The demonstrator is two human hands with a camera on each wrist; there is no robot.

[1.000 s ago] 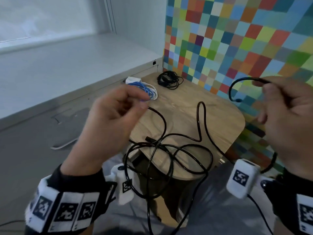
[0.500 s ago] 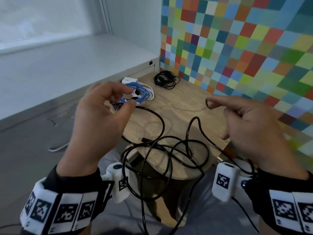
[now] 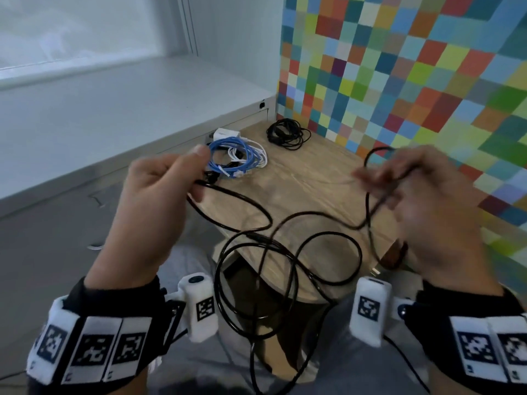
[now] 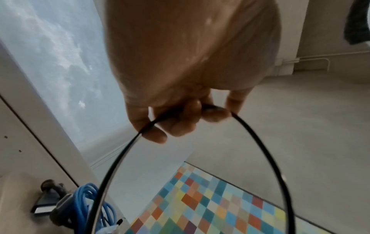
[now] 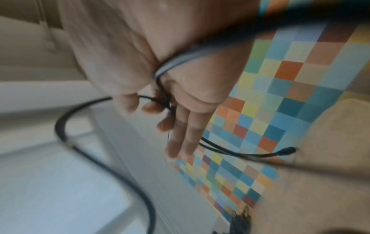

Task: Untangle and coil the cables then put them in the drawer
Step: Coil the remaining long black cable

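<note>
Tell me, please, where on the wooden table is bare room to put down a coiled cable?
Free: bare wood on the wooden table between blue cable bundle, black coil and right hand. Crowded: the near edge, under the loose black cable.

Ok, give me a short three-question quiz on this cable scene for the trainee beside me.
1. True or false: the left hand holds the black cable.
2. Which bundle lies nearer the patchwork wall on the wooden table? A) blue and white bundle B) small black coil
3. Fill in: the loose black cable's loops hang over the table's ____ edge.

Key: 1 true; 2 B; 3 near. The right hand pinches the cable too.
</note>
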